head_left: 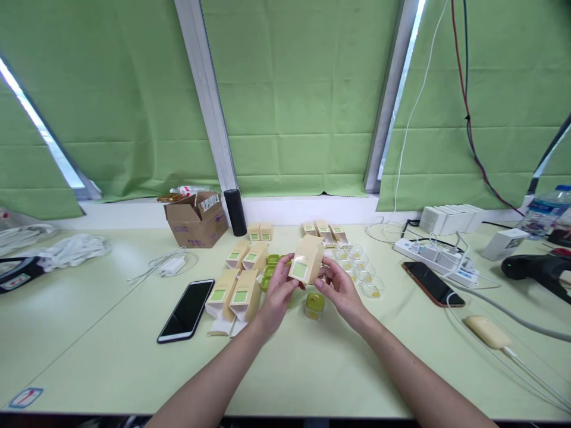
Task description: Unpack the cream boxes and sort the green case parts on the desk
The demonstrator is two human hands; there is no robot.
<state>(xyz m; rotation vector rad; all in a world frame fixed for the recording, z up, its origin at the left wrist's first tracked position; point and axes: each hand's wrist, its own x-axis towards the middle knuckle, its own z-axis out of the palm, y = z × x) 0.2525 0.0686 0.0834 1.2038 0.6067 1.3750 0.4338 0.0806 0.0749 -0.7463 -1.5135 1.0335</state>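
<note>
Between both hands, above the middle of the table, is a small tan box [307,260] with a pale green label. The fingers of my left hand [277,297] grip its left side, and those of my right hand [342,292] hold its right side. Just below it on the table stands a small clear container with a green lid [314,303]. Several green lids [270,270] lie partly hidden behind my left hand. Clear containers [359,267] with yellow inside are grouped beyond my right hand. Open tan boxes [245,291] lie left of my left hand.
Left of the boxes lies a black-screened phone [186,311]. Farther back are a cardboard carton [196,223], a black cylinder [235,213] and more tan boxes [325,232]. On the right are another phone [432,284], a power strip [437,261], cables and a cream device [487,331].
</note>
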